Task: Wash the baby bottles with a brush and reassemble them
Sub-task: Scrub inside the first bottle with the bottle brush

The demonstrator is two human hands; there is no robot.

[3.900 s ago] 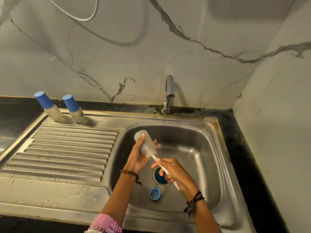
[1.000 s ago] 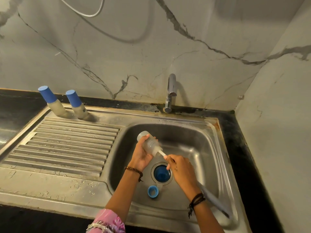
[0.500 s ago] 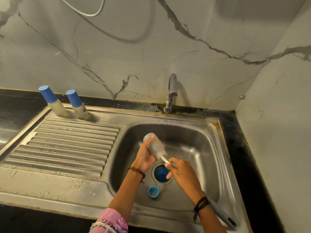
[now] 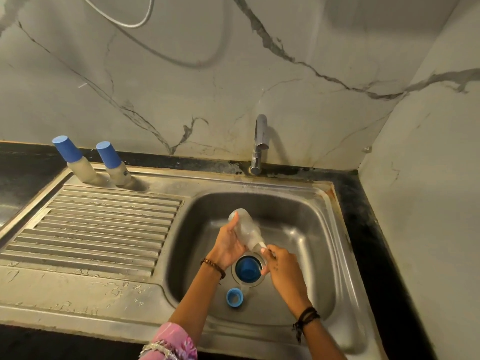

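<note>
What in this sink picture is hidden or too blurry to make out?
- Brush: in the head view the right hand covers nearly all of it at the mouth of the bottle; the bristles do not show.
- Bottle's near side: covered by the left hand, and blurred.
- Small print on the right capped bottle: too small to read.
- Inside of the blue ring: too small to tell.

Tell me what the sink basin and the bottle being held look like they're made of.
Sink basin: probably stainless steel, with a dull brushed grey sheen and soft reflections, stained at the rim. Bottle: likely translucent frosted plastic, since the left hand shows faintly through its cloudy wall.
</note>
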